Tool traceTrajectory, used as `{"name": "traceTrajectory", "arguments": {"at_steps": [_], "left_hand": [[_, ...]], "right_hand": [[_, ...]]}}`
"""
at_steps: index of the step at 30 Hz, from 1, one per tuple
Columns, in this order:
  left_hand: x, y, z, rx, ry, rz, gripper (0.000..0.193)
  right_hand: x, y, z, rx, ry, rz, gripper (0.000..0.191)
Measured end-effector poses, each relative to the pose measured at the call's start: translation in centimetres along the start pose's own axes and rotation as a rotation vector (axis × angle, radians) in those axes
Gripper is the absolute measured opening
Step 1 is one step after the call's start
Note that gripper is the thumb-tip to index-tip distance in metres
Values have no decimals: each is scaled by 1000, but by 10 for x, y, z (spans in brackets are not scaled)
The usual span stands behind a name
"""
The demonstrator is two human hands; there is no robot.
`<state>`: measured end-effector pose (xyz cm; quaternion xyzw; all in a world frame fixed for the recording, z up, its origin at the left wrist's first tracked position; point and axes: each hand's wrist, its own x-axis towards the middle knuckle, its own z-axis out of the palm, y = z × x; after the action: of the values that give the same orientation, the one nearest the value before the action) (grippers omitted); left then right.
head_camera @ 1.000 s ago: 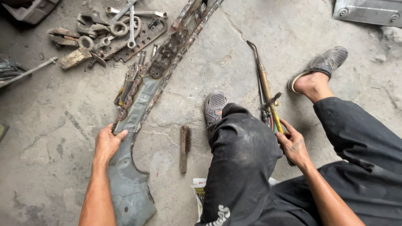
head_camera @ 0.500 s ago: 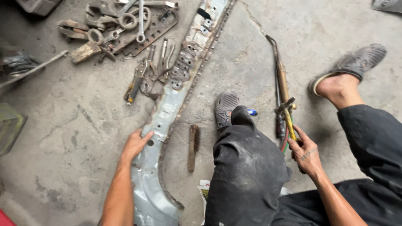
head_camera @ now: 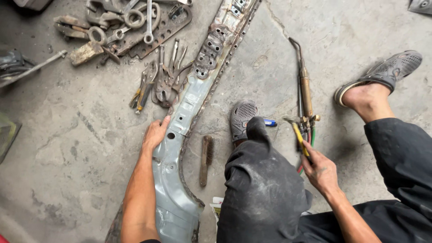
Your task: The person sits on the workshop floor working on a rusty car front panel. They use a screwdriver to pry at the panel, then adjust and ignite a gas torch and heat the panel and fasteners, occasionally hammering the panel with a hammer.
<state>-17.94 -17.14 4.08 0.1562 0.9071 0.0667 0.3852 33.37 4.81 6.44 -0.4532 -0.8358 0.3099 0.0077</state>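
The long sheet-metal panel (head_camera: 180, 135) lay on the concrete floor (head_camera: 67, 148), rusted and perforated at its far end; it looked stiff, light, sharp-edged. The left hand (head_camera: 155, 134) rested flat, fingers spread, on its edge. The right hand (head_camera: 320, 170) pinched the cutting torch (head_camera: 306, 96) hoses. Pliers (head_camera: 157, 83), wrenches (head_camera: 135, 22) and a wire brush (head_camera: 206, 159) crowded close.
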Motion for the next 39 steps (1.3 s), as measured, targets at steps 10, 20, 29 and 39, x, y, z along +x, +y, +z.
{"name": "traceTrajectory", "arguments": {"at_steps": [10, 20, 29, 39], "left_hand": [[12, 43, -2, 0, 150, -34, 94], [-5, 36, 18, -123, 319, 79, 72], [-66, -36, 44, -117, 361, 104, 56], [-72, -45, 57, -132, 606, 248, 37]], "right_hand": [[26, -8, 33, -170, -226, 85, 59], [25, 8, 19, -39, -282, 123, 69], [19, 18, 25, 319, -213, 386, 46], [37, 29, 8, 130, -56, 35, 43]]}}
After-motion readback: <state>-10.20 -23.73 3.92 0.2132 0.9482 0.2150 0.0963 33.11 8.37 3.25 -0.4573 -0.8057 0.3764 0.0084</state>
